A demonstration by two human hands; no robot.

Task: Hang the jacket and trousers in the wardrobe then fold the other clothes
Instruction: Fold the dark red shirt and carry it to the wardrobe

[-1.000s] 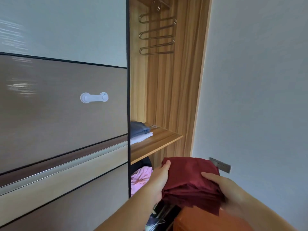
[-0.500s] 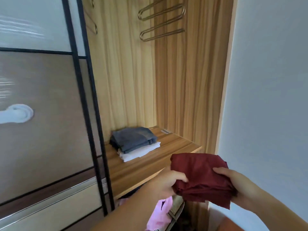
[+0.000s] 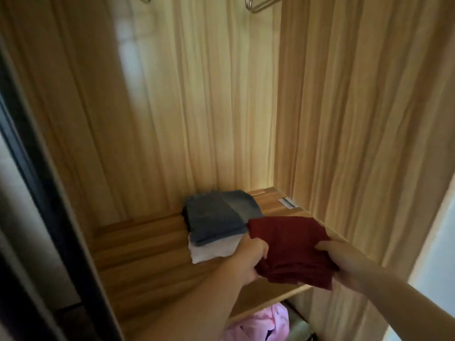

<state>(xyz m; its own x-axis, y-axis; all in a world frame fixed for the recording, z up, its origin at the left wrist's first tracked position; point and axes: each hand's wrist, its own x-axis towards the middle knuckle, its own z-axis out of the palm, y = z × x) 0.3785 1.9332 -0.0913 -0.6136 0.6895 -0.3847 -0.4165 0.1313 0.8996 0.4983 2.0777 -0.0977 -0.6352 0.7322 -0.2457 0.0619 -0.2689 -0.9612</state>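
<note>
A folded dark red garment (image 3: 290,249) hangs just above the front right of the wooden wardrobe shelf (image 3: 147,252). My left hand (image 3: 248,257) grips its left edge, thumb on top. My right hand (image 3: 344,262) grips its right edge. Directly left of it on the shelf lies a folded grey-blue garment (image 3: 219,215) stacked on a folded white one (image 3: 211,251). The red garment's far corner touches or overlaps that stack.
Metal hangers (image 3: 258,2) hang at the top of the wooden compartment. A pink garment (image 3: 258,323) lies on the level below the shelf. The dark sliding-door frame (image 3: 37,193) runs down the left. A small white label (image 3: 288,202) sits at the shelf's back right.
The view has moved closer into the wardrobe. Both hands have carried the red garment forward and over the shelf, next to the folded stack.
</note>
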